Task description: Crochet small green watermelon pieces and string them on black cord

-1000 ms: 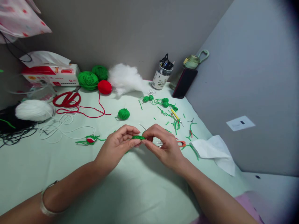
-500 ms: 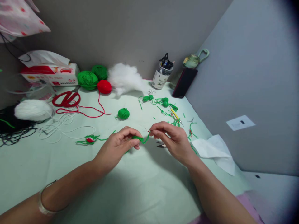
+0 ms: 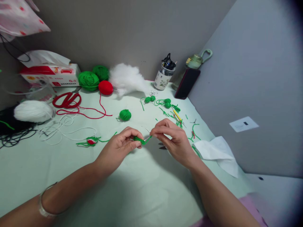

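Observation:
A small green crocheted piece is pinched between the thumb and fingers of my left hand. My right hand grips a thin silver needle, whose tip touches the right edge of that piece. Green yarn runs from the piece to my right fingertips. Dark pointed blades lie on the table, partly hidden by my right hand. Left of my left hand rests a little red, white and green crocheted piece with loose tails. A small ball of green yarn lies beyond my hands.
Red-handled scissors, a white yarn ball and a red one lie at the left. White stuffing and a pen jar stand behind. A phone, green yarn scraps and a tissue are on the right.
My right hand has moved slightly up and left, bringing the needle against the green crocheted piece. The left hand keeps its hold almost unmoved.

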A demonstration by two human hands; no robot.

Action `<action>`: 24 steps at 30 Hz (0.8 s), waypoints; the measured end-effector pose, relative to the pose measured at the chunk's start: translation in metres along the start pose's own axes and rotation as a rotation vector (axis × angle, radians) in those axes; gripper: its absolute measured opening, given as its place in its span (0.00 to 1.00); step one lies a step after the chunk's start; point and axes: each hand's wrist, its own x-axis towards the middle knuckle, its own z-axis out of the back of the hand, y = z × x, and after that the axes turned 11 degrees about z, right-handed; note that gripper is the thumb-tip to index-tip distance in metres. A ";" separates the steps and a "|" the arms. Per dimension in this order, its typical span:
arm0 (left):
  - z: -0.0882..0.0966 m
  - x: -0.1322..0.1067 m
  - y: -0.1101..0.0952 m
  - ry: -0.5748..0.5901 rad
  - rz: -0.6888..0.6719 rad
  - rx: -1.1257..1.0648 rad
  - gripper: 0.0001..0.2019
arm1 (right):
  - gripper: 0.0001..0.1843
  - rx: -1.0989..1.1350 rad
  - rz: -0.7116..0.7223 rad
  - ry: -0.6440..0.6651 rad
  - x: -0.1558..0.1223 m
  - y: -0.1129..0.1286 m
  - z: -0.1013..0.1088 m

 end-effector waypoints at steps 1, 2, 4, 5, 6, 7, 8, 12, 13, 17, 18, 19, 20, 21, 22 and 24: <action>0.000 0.000 0.000 0.005 -0.002 0.002 0.05 | 0.09 -0.002 0.003 0.000 0.000 0.000 0.000; 0.000 0.000 0.000 0.010 -0.003 0.004 0.05 | 0.09 -0.003 0.010 0.001 0.000 0.001 0.000; 0.001 0.000 0.001 0.021 -0.003 0.007 0.05 | 0.09 -0.009 0.025 0.008 0.001 0.000 0.000; 0.001 0.000 0.001 0.027 -0.003 0.008 0.05 | 0.09 -0.009 0.033 0.012 0.001 0.000 0.000; 0.001 0.000 0.001 0.034 -0.001 0.009 0.05 | 0.10 -0.009 0.040 0.017 0.001 -0.001 0.000; 0.002 0.000 0.001 0.042 0.002 0.010 0.04 | 0.10 -0.009 0.044 0.019 0.000 -0.001 0.000; 0.002 0.000 0.001 0.050 0.005 0.010 0.04 | 0.10 -0.010 0.049 0.018 0.000 -0.002 0.000; 0.002 0.000 0.001 0.069 0.014 0.003 0.04 | 0.10 -0.007 0.055 0.023 -0.001 -0.002 0.001; 0.002 0.000 0.001 0.072 0.013 0.003 0.04 | 0.10 -0.003 0.055 0.029 -0.001 -0.001 0.002; 0.003 0.000 0.002 0.084 0.013 0.017 0.04 | 0.11 0.033 0.053 0.048 0.000 0.000 0.000; 0.003 0.000 0.002 0.087 0.017 0.016 0.04 | 0.11 0.049 0.049 0.051 0.001 0.001 0.000; 0.003 0.001 0.002 0.092 0.023 0.010 0.04 | 0.10 0.068 0.044 0.052 0.001 0.001 -0.001; 0.003 0.001 0.003 0.102 0.027 0.000 0.04 | 0.10 0.087 0.037 0.052 0.001 0.001 -0.002; 0.003 0.002 0.004 0.113 0.028 -0.014 0.04 | 0.10 0.105 0.025 0.053 0.001 0.001 -0.003; 0.003 0.002 0.004 0.125 0.026 -0.028 0.05 | 0.10 0.121 0.010 0.052 0.001 0.001 -0.003; 0.003 0.003 0.005 0.140 0.018 -0.043 0.05 | 0.09 0.154 -0.025 0.046 0.002 0.001 -0.005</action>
